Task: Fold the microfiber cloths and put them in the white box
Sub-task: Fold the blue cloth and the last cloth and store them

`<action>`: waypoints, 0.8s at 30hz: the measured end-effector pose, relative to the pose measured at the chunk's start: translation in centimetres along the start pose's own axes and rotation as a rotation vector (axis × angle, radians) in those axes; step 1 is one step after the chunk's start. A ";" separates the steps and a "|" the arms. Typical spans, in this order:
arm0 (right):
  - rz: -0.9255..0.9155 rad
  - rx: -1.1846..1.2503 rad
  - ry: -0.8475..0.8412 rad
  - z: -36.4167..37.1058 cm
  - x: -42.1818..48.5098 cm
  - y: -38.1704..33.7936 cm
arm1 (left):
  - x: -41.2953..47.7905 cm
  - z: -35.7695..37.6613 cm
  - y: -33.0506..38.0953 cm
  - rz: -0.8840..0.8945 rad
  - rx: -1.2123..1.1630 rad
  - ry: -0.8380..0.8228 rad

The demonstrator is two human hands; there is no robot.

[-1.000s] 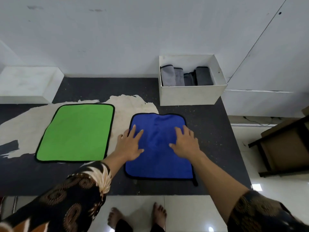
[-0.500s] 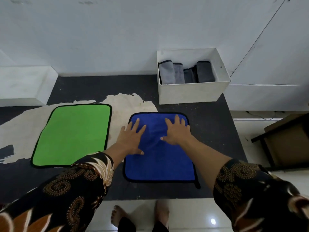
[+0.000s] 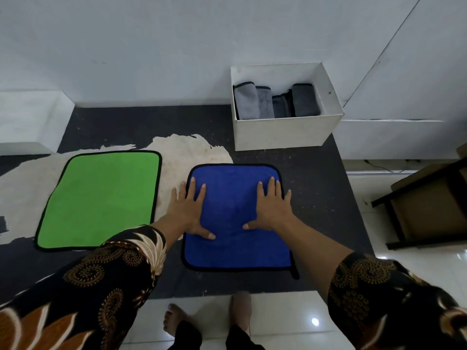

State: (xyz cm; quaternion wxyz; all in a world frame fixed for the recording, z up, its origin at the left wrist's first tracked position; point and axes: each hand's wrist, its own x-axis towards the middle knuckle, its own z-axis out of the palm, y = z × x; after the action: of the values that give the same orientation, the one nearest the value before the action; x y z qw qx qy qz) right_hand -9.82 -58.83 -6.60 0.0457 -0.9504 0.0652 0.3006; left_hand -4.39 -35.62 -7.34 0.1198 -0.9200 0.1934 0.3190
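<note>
A: What is looking risky to you here?

B: The blue cloth (image 3: 237, 248) is lying flat under both palms, and I am judging that a fold started from this pose could go crooked. The left hand (image 3: 188, 213) is straddling the cloth's edge, its outer fingers resting on the table (image 3: 318, 173) beside the cloth. If it is pulling unevenly, the corners may not be meeting.

A: Anything else?

B: The surface under the hands is looking rough and patchy, so the pile may be dragging on it and bunching as the cloth is being lifted. Also, the white box (image 3: 283, 132), beyond the fingertips of the right hand (image 3: 273, 210), is already holding grey folded cloths (image 3: 275, 102). A loose fold may not be fitting in beside them.

A: How are the hands sitting?

B: Both are lying wide and flat, fingers straight and spread, thumbs pointing inward toward each other, gripping nothing. The right hand is pressing the cloth's right side, its little finger reaching over the edge. The green cloth (image 3: 101, 198) is waiting unfolded, just outside the left hand.
</note>
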 end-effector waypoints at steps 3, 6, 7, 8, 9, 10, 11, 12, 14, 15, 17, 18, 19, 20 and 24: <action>-0.060 0.120 0.191 2.3 -2.0 0.1 | -1.1 1.3 1.0 0.093 -0.072 0.177; -0.119 0.179 0.340 5.4 -4.5 0.1 | -3.2 4.6 2.2 0.302 -0.025 0.386; -0.151 0.164 0.383 6.7 -5.4 0.1 | -4.0 5.9 2.5 0.327 -0.014 0.396; -0.179 0.135 0.417 7.9 -6.2 0.2 | -4.6 7.1 2.8 0.320 -0.014 0.384; -0.197 0.105 0.443 9.0 -6.9 0.3 | -5.1 8.0 3.0 0.293 -0.025 0.368; -0.203 0.085 0.465 9.7 -7.4 0.4 | -5.6 8.6 3.1 0.256 -0.040 0.358; -0.198 0.069 0.482 10.2 -7.7 0.4 | -6.1 8.9 3.1 0.232 -0.052 0.360; -0.189 0.054 0.489 10.5 -7.9 0.4 | -6.6 9.1 3.1 0.226 -0.054 0.365; -0.190 0.025 0.488 10.6 -8.4 0.3 | -7.7 9.3 2.8 0.256 -0.031 0.383; -0.202 0.011 0.492 10.7 -8.6 0.4 | -8.1 9.4 2.5 0.283 -0.014 0.405; -0.249 -0.009 0.507 11.0 -9.3 1.0 | -9.3 9.5 1.8 0.345 0.009 0.436; -0.279 -0.016 0.506 11.1 -9.7 1.5 | -9.8 9.6 1.6 0.380 0.023 0.444; -0.303 -0.025 0.501 11.3 -10.0 2.0 | -10.3 9.8 1.4 0.410 0.034 0.452; -0.321 -0.038 0.498 11.4 -10.4 2.5 | -10.7 10.0 1.2 0.424 0.038 0.467; -0.351 -0.100 0.496 11.6 -11.2 3.6 | -11.3 9.8 1.6 0.336 0.077 0.409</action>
State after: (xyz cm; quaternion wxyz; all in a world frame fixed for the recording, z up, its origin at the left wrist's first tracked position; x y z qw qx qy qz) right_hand -26.03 -59.80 -9.72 0.0330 -0.9926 -0.1054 0.0499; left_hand -18.55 -30.46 -7.88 0.0584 -0.9151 0.3757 0.1345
